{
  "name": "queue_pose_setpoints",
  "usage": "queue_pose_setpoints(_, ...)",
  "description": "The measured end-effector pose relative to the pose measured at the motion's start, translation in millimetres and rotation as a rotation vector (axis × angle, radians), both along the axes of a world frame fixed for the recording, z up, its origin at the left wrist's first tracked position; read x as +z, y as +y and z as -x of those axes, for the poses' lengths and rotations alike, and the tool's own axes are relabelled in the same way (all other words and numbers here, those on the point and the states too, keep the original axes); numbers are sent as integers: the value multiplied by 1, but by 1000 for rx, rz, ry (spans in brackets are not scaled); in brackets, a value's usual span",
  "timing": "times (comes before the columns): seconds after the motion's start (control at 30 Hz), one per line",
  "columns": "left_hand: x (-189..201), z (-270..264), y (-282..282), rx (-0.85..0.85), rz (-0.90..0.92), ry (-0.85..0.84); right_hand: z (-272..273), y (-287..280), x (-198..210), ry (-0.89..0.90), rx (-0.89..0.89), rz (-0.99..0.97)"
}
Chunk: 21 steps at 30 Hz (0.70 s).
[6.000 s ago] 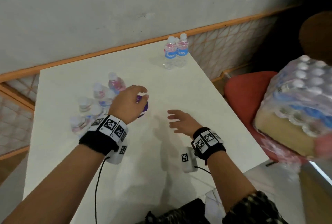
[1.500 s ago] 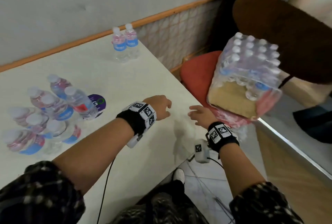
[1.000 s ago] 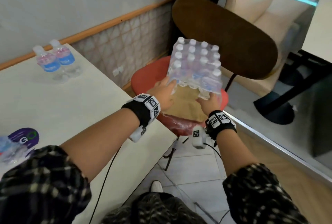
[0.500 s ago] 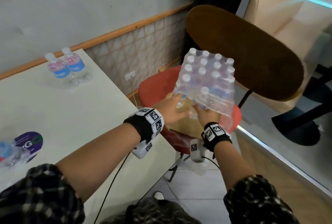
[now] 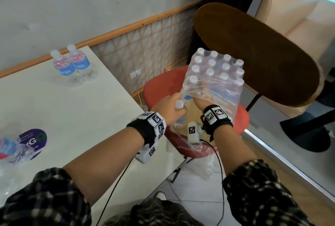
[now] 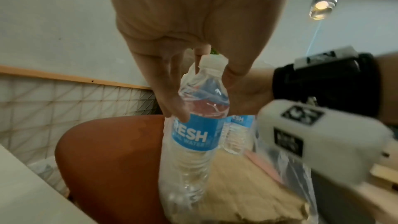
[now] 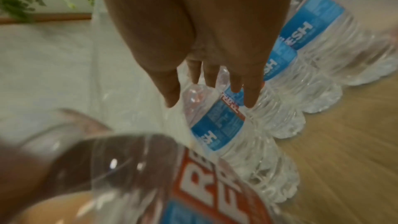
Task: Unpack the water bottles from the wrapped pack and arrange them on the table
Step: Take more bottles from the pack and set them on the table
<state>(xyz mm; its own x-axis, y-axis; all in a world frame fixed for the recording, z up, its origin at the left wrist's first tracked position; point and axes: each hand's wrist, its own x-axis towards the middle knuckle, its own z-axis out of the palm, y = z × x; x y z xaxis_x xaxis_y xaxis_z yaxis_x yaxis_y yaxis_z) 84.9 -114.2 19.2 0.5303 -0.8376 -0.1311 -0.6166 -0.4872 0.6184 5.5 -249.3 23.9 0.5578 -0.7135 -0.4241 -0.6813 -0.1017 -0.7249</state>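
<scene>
- Holding one bottle [image 6: 194, 130] by its neck, my left grip [image 5: 169, 107] has thumb and fingers curled round the top just under the cap; the left wrist view shows the bottle hanging upright, long axis vertical, base down over the cardboard tray [image 6: 243, 192].
- My right grip [image 5: 200, 101] is reaching under the loose wrap [image 5: 213, 91] into the pack [image 5: 217, 73]; in the right wrist view its fingers [image 7: 247, 94] are straight and spread, close against the shoulder of the nearest packed bottle [image 7: 217, 125], closed on nothing that I can see.
- The pack sits on the red chair [image 5: 159, 87], to the right of the counter [image 5: 72, 109] and apart from its edge. Most of its bottles stand upright in rows, caps up, under the wrap.
- The relation that matters: the counter lies to the left of the held bottle, on my left arm's side, and looks a little higher than the chair seat. I judge the left grip is the one to carry it across, lifting clear of the torn wrap first and keeping the bottle vertical so it lands on its base.
- Two bottles [image 5: 72, 64] stand upright together at the far edge of the counter; more bottles [image 5: 9, 148] lie at its near left, partly out of view.
- The wrap could drag on the bottle as it leaves, so I would have the right grip steady the pack.
</scene>
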Motion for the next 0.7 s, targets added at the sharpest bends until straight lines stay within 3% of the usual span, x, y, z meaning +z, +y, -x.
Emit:
queue_pose_setpoints(0.13,1,-2,9,-6,-34,-52,4,-2,-10,102,-47,-86)
queue_pose_setpoints(0.27,3,-1,16,-15,-18,-122,8,0,-20,60,-68,-54)
queue_pose_setpoints(0.43,9,7,22,-47,7,-91,7,-4,-9,196,-58,-103)
queue_pose_setpoints(0.7,8,3,39,6,103,7,23,19,-15,196,-67,-157)
